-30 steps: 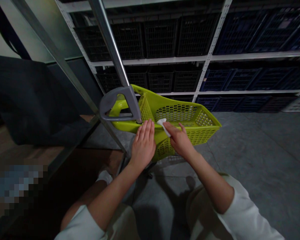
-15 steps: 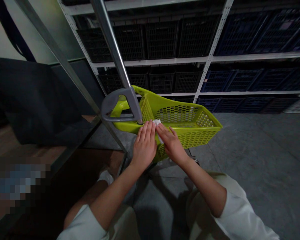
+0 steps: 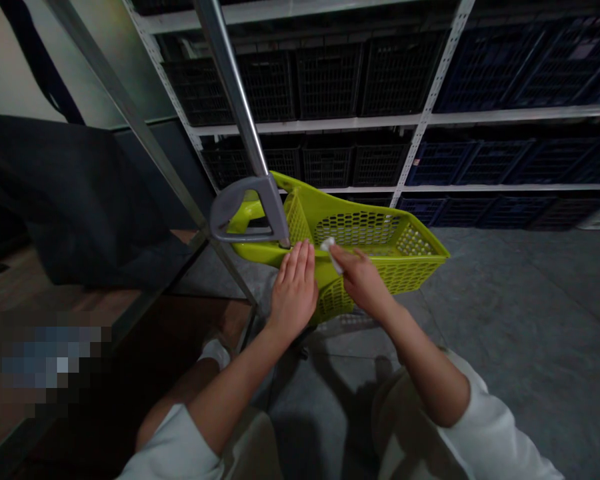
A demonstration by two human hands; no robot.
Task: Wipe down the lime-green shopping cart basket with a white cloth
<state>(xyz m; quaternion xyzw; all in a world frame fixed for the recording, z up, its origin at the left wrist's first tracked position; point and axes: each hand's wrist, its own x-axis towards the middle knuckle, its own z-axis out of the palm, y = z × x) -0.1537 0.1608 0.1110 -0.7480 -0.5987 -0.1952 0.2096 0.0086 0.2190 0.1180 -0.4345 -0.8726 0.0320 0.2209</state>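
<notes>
A lime-green plastic shopping cart basket [image 3: 375, 270] with perforated sides stands in front of me, a grey loop handle [image 3: 247, 237] at its left end. My left hand [image 3: 295, 287] lies flat with fingers stretched out on the near rim, just right of the handle's end; nothing shows in it. To its right, my right hand [image 3: 365, 283] holds a small white cloth or tissue [image 3: 329, 245] against the same rim. Its fingers are closed over the cloth, which pokes out beyond the fingertips and below them.
White metal shelving [image 3: 415, 157] behind the cart bears black crates [image 3: 327, 80] and dark blue crates [image 3: 495, 160]. A metal pole [image 3: 237, 87] slants upward above the handle. At left stand a metal frame [image 3: 135, 120] and dark fabric [image 3: 75, 200]. Grey floor [image 3: 520, 300] extends to the right.
My right hand has slid right along the rim with the white cloth, away from my left hand, which stays on the rim. The whole view has shifted slightly.
</notes>
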